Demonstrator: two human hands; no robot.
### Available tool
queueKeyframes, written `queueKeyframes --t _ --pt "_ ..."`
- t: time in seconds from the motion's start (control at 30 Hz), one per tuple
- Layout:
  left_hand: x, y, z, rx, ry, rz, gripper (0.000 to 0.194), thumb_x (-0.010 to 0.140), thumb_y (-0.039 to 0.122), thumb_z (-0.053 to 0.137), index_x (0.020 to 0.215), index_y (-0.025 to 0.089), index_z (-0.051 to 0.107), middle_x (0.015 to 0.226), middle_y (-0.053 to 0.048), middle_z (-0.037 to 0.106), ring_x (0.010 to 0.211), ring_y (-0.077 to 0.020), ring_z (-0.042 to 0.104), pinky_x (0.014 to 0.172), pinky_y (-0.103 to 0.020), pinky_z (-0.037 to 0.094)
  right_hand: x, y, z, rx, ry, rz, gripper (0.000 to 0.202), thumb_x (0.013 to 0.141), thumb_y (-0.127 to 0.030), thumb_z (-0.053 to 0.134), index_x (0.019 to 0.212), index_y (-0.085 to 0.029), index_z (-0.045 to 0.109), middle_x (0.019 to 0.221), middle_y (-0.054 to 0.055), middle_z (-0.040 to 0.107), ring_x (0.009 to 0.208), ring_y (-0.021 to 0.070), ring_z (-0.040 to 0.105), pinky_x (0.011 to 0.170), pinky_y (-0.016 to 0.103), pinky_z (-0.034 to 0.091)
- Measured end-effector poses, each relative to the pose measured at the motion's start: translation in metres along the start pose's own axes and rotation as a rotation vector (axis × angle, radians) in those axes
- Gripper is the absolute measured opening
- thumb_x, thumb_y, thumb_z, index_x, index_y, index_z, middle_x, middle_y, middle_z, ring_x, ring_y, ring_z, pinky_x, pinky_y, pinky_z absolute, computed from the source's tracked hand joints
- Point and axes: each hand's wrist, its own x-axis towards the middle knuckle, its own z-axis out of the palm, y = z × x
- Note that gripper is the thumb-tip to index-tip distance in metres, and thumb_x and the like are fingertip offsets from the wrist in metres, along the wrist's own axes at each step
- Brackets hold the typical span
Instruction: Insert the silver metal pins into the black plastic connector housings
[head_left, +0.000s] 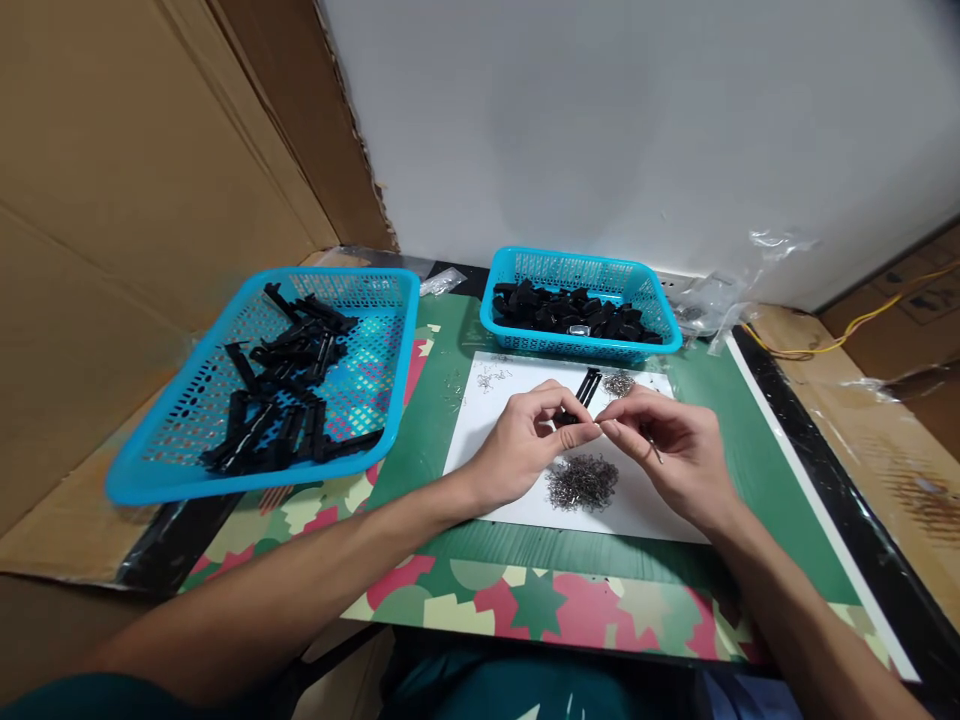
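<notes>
My left hand [534, 438] is closed with thumb and forefinger pinched around a long black plastic part [589, 388], whose slotted end points away from me. The fingertips of my right hand [671, 438] meet those of the left at the near end of this part. A thin metal rod [655, 447] sticks out from under the right fingers; whatever sits between the fingertips is too small to make out. Just below the hands, a heap of small wire springs [583, 483] lies on a white sheet [502, 490]. A smaller pile of springs [619, 385] lies behind the right hand.
At left stands a blue basket [409, 350] holding several long black parts [289, 370]. Another blue basket [581, 347] at the back contains many black pieces [570, 312]. Loose wire bits [486, 380] are scattered at the sheet's far left. Cardboard [172, 150] walls the left side.
</notes>
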Motion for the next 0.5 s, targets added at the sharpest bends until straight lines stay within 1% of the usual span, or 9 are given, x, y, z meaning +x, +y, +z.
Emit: queueKeyframes --t 0.13,0.27,0.4,0.5 --pt "0.0010 0.0000 -0.0021 0.039 0.019 -0.001 0.030 0.090 0.045 0.079 0.084 0.016 0.072 0.087 -0.001 0.056 0.079 -0.0146 0.052 0.068 -0.028 0.038 -0.0007 0.0022 -0.0002 -0.014 -0.013 0.019 0.014 0.097 -0.034 0.072 0.090 -0.022 0.076 0.074 -0.001 0.057 0.064 0.0131 0.047 0.058 0.029 0.035" --pt "0.0014 0.0012 -0.0028 0.070 0.008 -0.003 0.032 0.090 0.047 0.078 0.083 0.016 0.073 0.087 -0.002 0.057 0.080 -0.0151 0.052 0.069 -0.029 0.038 0.0000 0.0039 0.0003 -0.027 -0.022 0.008 0.015 0.097 -0.035 0.071 0.091 -0.022 0.076 0.073 -0.001 0.055 0.063 0.0128 0.047 0.057 0.029 0.035" --pt "0.0008 0.0016 -0.0027 0.112 0.001 -0.005 0.030 0.090 0.045 0.079 0.084 0.017 0.074 0.088 -0.002 0.057 0.079 -0.0153 0.053 0.068 -0.029 0.039 0.0007 0.0027 0.0013 -0.037 -0.035 -0.003 0.015 0.097 -0.033 0.071 0.090 -0.021 0.076 0.072 -0.002 0.053 0.062 0.0125 0.047 0.056 0.028 0.035" --pt "-0.0004 0.0022 -0.0030 0.191 -0.038 0.004 0.022 0.097 0.039 0.072 0.091 0.018 0.075 0.093 -0.003 0.059 0.084 -0.0161 0.056 0.071 -0.029 0.041 0.0011 0.0021 0.0001 -0.045 -0.029 0.012 0.015 0.096 -0.033 0.070 0.089 -0.020 0.075 0.070 -0.002 0.053 0.060 0.0122 0.047 0.055 0.027 0.035"
